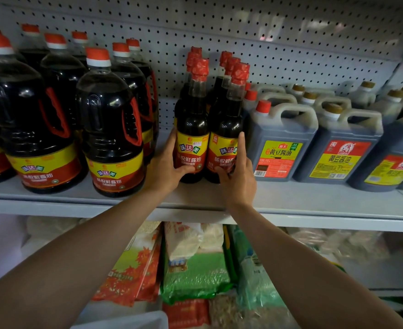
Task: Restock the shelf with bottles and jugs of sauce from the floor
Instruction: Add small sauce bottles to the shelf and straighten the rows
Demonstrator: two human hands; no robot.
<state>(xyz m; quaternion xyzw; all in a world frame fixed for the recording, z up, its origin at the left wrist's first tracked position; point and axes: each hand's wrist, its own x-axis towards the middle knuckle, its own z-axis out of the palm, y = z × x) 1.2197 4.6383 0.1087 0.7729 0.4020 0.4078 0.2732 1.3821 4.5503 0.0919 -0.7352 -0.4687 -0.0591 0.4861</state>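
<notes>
Two rows of slim dark sauce bottles with red caps stand mid-shelf. My left hand point(166, 162) grips the front left bottle point(192, 129) at its red and yellow label, thumb across the front. My right hand point(239, 169) holds the front right bottle point(226, 131), fingers up its right side and thumb on the label. Both bottles stand upright on the grey shelf point(195, 198).
Large round sauce jugs point(110, 129) with red handles fill the shelf's left side. Square grey jugs point(282, 141) with handles line the right. A pegboard wall point(267, 43) backs the shelf. Bagged goods point(193, 269) lie on the shelf below.
</notes>
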